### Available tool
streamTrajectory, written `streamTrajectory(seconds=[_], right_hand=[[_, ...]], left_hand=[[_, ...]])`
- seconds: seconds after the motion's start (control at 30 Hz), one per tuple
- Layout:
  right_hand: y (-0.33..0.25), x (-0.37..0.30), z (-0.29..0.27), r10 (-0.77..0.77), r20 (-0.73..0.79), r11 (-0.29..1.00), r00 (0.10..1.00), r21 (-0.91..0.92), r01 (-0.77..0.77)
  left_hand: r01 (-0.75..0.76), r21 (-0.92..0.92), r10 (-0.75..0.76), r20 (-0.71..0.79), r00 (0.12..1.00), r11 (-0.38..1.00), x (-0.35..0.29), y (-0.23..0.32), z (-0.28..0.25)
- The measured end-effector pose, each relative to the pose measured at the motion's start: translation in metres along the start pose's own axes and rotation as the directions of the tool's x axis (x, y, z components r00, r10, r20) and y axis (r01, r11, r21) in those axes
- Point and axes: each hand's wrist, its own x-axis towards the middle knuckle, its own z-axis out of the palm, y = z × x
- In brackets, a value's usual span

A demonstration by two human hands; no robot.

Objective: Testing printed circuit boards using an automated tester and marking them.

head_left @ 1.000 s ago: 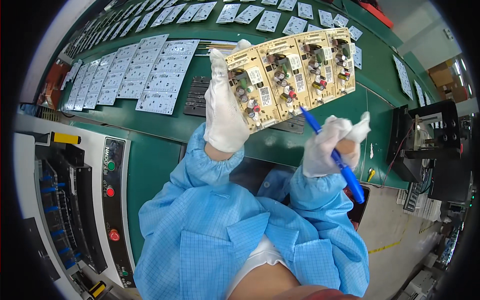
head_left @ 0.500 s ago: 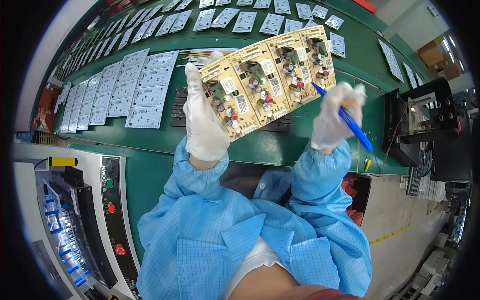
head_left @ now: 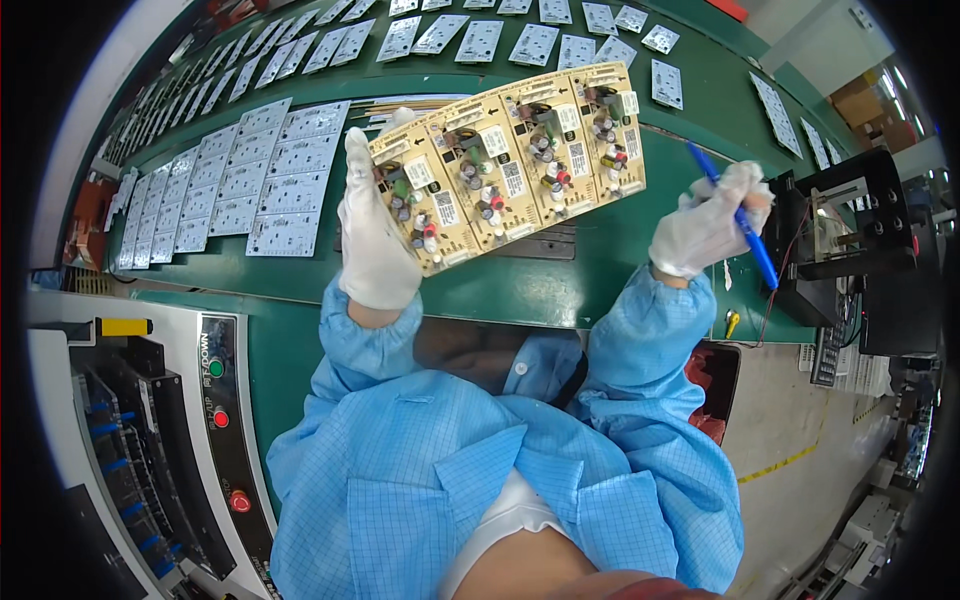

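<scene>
My left hand [head_left: 378, 232], in a white glove, grips the left end of a yellowish circuit board panel [head_left: 515, 215] and holds it tilted above the green workbench [head_left: 600, 290]. Several joined sections of the panel carry capacitors, coils and white labels. To its right, apart from the panel, my gloved right hand [head_left: 708, 222] is closed round a blue pen [head_left: 752, 243], whose upper end points up and to the left. Beneath the panel, a dark grey block [head_left: 545, 243] is mostly hidden.
Several white board panels [head_left: 300, 185] lie at the left, with rows of smaller boards [head_left: 480, 42] behind. A black fixture [head_left: 850, 235] stands at the bench's right end. Below left is a machine's button panel [head_left: 222, 400]; a bin with red bags [head_left: 712, 390] sits below right.
My right hand with the pen has moved right, away from the panel. My left hand and the panel have shifted slightly left, and the panel's right end sits lower.
</scene>
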Motion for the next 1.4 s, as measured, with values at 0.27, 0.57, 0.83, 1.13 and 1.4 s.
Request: streamTrajectory(seconds=[0.27,0.57,0.83,1.13,1.4], right_hand=[[0.014,-0.03,0.027,0.386,0.731,0.918,0.563,-0.243,-0.315],[0.021,-0.054,-0.004,0.309,0.687,0.942,0.658,-0.127,-0.31],[0.04,-0.035,0.045,0.21,0.689,0.975,0.694,-0.197,-0.099],[0.029,-0.023,0.061,0.017,0.818,0.996,0.574,-0.065,0.064],[-0.02,-0.06,0.034,0.049,0.708,0.989,0.705,0.063,-0.132]], left_hand=[[-0.205,0.318,0.152,0.184,0.971,0.926,0.052,-0.003,-0.106],[-0.435,0.872,0.347,0.346,0.872,0.223,0.019,0.011,-0.07],[-0.42,0.863,0.368,0.307,0.878,0.282,0.074,-0.006,-0.087],[-0.255,0.861,0.564,-0.044,0.825,0.44,-0.013,-0.001,-0.046],[0.164,-0.185,-0.231,-0.439,0.868,0.969,0.01,-0.004,-0.032]])
